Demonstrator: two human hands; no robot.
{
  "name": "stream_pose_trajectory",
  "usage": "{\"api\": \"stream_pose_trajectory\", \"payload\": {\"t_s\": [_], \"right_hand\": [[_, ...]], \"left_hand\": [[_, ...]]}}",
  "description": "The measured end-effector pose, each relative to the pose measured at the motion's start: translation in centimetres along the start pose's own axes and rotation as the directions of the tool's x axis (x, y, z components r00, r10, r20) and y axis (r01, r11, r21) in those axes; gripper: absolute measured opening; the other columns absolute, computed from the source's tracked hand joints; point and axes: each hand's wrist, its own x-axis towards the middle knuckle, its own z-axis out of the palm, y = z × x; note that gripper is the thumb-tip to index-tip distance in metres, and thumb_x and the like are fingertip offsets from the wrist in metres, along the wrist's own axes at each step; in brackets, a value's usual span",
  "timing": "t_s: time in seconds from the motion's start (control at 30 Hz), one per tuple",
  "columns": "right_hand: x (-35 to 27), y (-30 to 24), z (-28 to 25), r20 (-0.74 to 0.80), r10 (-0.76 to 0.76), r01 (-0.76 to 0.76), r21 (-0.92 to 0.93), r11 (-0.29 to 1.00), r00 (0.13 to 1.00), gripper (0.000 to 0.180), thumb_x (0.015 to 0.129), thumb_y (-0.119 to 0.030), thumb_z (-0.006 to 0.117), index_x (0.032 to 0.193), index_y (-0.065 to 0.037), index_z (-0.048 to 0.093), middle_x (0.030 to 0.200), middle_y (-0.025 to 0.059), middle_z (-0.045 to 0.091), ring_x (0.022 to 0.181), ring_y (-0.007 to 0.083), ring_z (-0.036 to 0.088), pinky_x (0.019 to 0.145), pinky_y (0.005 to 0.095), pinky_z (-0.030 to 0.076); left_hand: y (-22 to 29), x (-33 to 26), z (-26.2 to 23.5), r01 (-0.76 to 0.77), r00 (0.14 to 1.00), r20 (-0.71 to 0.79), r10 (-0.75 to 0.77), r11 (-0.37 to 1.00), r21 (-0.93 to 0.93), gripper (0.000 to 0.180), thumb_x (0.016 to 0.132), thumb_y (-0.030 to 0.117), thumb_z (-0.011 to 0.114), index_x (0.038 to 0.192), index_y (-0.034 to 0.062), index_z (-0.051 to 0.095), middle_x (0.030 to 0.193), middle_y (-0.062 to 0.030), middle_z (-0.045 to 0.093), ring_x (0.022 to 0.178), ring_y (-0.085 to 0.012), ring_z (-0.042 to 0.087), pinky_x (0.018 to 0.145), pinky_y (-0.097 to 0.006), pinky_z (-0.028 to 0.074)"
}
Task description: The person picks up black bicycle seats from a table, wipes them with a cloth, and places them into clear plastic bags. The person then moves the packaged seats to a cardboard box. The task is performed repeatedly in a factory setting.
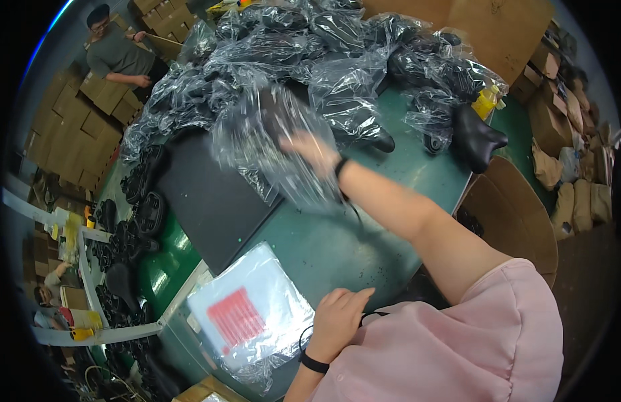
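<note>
A packing workshop — stacked cardboard boxes point(89, 114), a heap of plastic-bagged black parts point(310, 53) on a green worktable point(337, 248).

Glossy, crinkled clear plastic bag point(270, 144) in the right hand point(314, 149); at 12 o'clock, matching bags point(337, 47) over matt black saddles. Smooth green table point(337, 248). Matt black mat point(206, 194). Brown cardboard boxes point(83, 127).

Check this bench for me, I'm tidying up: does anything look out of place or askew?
One black saddle lies unbagged at the green table's far right edge, apart from the heap of bagged saddles. The right hand holds a clear bag; it is too blurred to judge.
</note>
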Motion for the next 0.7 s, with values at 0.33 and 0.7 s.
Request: {"api": "stream_pose_trajectory", "payload": {"t_s": [0.33, 0.7], "right_hand": [[1.3, 5.9, -22.3, -0.198, -0.287, -0.127, -0.96, 0.248, 0.937, 0.115, 0.059, -0.028, 0.083, 0.15, -0.029, 0.012, 0.147, 0.028, 0.025, 0.126, 0.045, 0.041, 0.103, 0.0448, 0.04], [-6.0, 7.3, -13.7, -0.166, -0.17, 0.112, -0.307, 0.945, 0.971, 0.095, 0.059, -0.008, 0.076, 0.143, -0.002, 0.033, 0.129, 0.0138, 0.051, 0.114, 0.0198, 0.051, 0.098, 0.0284, 0.039]], "left_hand": [[-3.6, -12.7, 0.0, 0.776, 0.628, -0.003, -0.778, 0.626, -0.069, 0.028, 0.092, 0.02, 0.052, 0.11, 0.0041, 0.066, 0.101, -0.0242, 0.066, 0.098, -0.0277, 0.065, 0.082, -0.038, 0.048], [-7.6, 9.4, 0.1, 0.315, 0.873, -0.364, -0.325, 0.945, -0.089, 0.069, 0.08, 0.02, 0.072, 0.137, 0.0008, 0.037, 0.115, -0.0195, 0.058, 0.112, -0.0386, 0.05, 0.097, -0.041, 0.04]]}}
